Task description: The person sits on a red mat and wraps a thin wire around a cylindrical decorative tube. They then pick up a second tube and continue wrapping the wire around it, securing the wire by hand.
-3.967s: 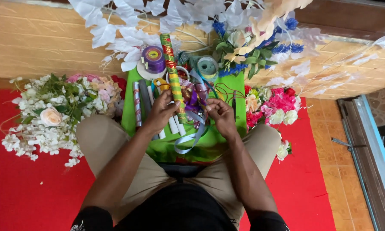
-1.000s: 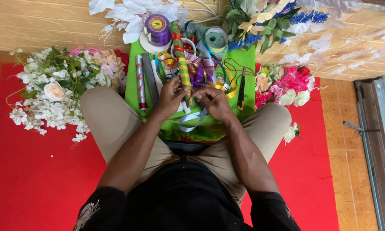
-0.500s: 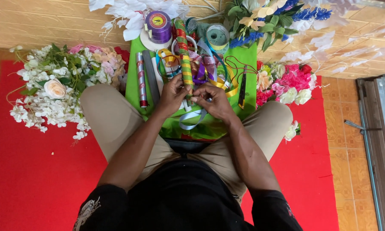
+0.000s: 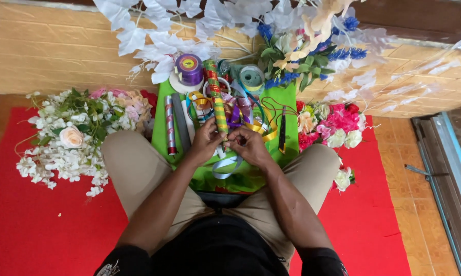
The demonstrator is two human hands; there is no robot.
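The scene is lit evenly and brightly by soft daylight, colours rendered vivid; only faint shadows are cast under the knees, no glare is seen, slight softness is noted at the far corners, hands kept sharp

Seated cross-legged, knees spread wide, both forearms reaching forward and converging at the midline. Left hand [image 4: 206, 140] and right hand [image 4: 248, 144] close together, nearly touching, fingers curled inward in a pinching pose. Elbows bent and held near the thighs; wrists roughly level, backs of hands facing upward.
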